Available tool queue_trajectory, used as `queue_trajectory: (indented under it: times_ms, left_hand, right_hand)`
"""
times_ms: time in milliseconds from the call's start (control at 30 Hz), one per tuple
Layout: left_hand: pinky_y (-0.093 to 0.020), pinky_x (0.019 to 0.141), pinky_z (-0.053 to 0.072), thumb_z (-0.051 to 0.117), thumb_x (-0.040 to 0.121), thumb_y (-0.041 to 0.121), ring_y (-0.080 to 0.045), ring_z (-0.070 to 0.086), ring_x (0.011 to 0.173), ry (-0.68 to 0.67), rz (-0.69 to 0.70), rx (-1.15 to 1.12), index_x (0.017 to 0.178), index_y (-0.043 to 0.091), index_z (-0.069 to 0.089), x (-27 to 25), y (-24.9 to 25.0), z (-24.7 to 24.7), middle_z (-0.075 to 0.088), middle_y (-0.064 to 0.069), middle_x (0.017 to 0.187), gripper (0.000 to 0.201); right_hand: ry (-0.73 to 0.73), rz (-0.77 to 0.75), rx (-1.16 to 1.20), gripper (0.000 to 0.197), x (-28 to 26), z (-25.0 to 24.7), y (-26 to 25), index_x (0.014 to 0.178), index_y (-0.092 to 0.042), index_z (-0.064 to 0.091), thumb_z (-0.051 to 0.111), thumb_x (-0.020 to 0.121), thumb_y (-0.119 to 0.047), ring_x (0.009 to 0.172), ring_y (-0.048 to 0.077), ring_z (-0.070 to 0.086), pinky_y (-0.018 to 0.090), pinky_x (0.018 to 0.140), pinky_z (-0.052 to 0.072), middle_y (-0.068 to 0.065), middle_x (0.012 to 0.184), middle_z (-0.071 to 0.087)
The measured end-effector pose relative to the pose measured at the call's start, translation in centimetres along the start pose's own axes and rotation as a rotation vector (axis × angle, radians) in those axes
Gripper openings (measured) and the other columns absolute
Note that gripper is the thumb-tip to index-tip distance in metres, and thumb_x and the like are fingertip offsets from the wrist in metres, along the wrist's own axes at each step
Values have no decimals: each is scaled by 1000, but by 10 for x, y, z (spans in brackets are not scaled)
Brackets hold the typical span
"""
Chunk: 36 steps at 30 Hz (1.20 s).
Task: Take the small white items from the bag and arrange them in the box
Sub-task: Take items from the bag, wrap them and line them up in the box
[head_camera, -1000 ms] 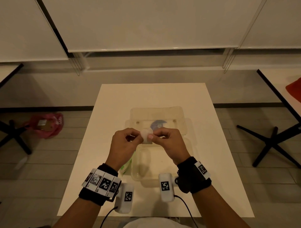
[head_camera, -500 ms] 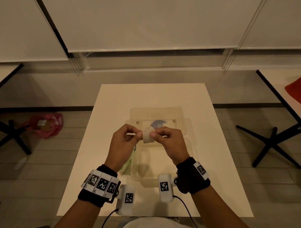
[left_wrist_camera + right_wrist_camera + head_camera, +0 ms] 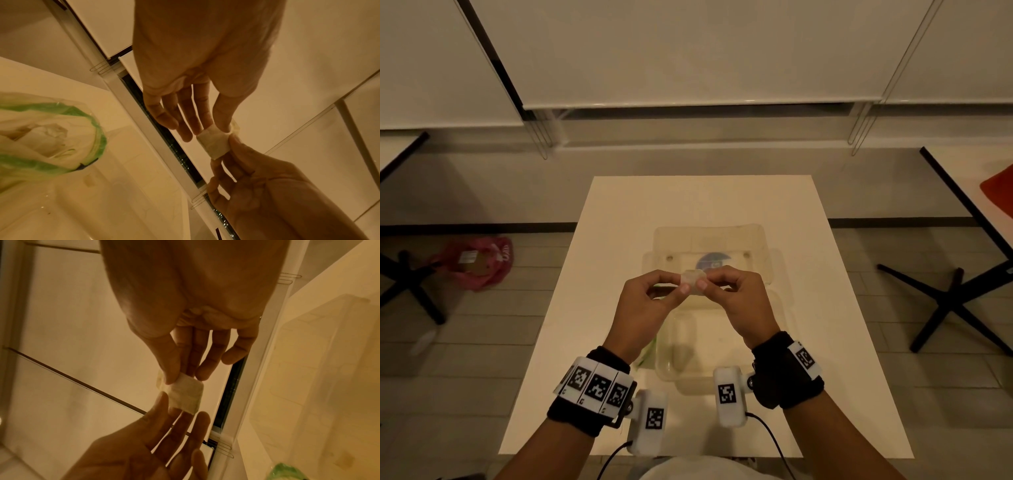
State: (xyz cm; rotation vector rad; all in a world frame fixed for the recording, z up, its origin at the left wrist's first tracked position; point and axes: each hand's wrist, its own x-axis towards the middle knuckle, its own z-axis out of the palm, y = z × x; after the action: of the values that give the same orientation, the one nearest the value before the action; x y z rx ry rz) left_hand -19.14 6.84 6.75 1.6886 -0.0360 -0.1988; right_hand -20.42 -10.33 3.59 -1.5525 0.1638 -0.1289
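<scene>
A small white item (image 3: pixel 692 280) hangs in the air between both hands, above the far end of the clear plastic box (image 3: pixel 678 371). My left hand (image 3: pixel 654 294) pinches its left edge with thumb and fingertips. My right hand (image 3: pixel 726 291) pinches its right edge the same way. From the left wrist the small white item (image 3: pixel 214 143) looks like a folded white pad, and the right wrist view shows the item (image 3: pixel 185 394) the same. The bag (image 3: pixel 51 136), clear with green bands, lies open at the box's left side; its contents are unclear.
The box's clear lid (image 3: pixel 709 246) lies flat on the white table (image 3: pixel 619 212) just beyond the box. Black-legged tables stand at both sides. A red bag (image 3: pixel 472 262) lies on the floor to the left.
Both hands have lifted slightly and turned the white item between the fingertips; it now looks flatter and wider than a second ago.
</scene>
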Motion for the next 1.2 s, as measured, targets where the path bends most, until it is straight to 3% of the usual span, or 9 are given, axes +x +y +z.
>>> queue_trajectory:
  times_ms: [133,300,400,500,667,833,933,1033,1200]
  left_hand:
    - [-10,55,45,76,86,11,1,64,67,7,24,22,93,5,74,3,-2,1,76,-6,94,10]
    - [-25,77,55,77,85,15,-12,71,86,59,20,90,87,12,75,7,-8,1,76,-1,87,4]
    - [-24,68,53,74,87,5,-3,69,76,64,9,155,87,19,75,8,-10,0,76,3,88,14]
    - [-18,56,46,61,93,-4,0,65,66,71,-8,68,93,10,72,8,-6,-1,75,-2,92,18]
    - [-26,65,50,67,95,20,-5,68,84,20,14,27,102,19,72,11,-1,-1,74,3,98,8]
    - [-14,58,45,67,94,17,0,61,61,0,48,6,91,11,75,12,1,2,74,-2,80,11]
    - [-22,74,52,68,93,15,-12,69,79,-29,45,-21,92,10,76,12,2,4,77,-6,86,10]
    - [-26,75,54,69,93,13,-13,70,79,-30,40,-19,89,12,77,10,5,3,77,-5,84,9]
    - [-55,77,53,70,92,17,-38,69,85,-7,44,-10,86,17,78,10,2,0,76,-14,86,10]
  right_hand:
    - [-10,0,-28,11,1,1,1,90,-7,77,78,83,-16,88,16,68,21,74,51,4,92,75]
    - [-6,29,-23,15,2,1,4,80,-6,73,81,81,-19,79,14,65,23,73,50,5,80,71]
    - [16,14,-17,11,3,1,4,86,-4,75,77,84,-15,82,11,65,22,75,50,7,88,73]
    - [26,19,-35,11,5,0,4,86,-3,75,74,86,-14,79,7,64,17,75,49,10,88,74]
    - [-32,26,-64,10,4,0,4,87,-5,75,75,86,-15,83,14,66,23,77,51,8,88,75]
    - [-115,14,-36,10,0,3,-1,90,-5,76,76,85,-13,92,12,66,34,80,52,2,98,71]
    - [-154,20,-24,9,-1,0,-3,89,-3,76,74,85,-11,102,19,66,43,89,52,3,105,71]
    - [-131,24,-1,7,-1,-1,-5,89,-4,76,71,87,-9,98,16,67,33,85,50,6,101,72]
    - [-119,19,-31,6,-4,1,-8,85,-5,76,73,86,-10,82,5,64,21,73,47,-1,86,70]
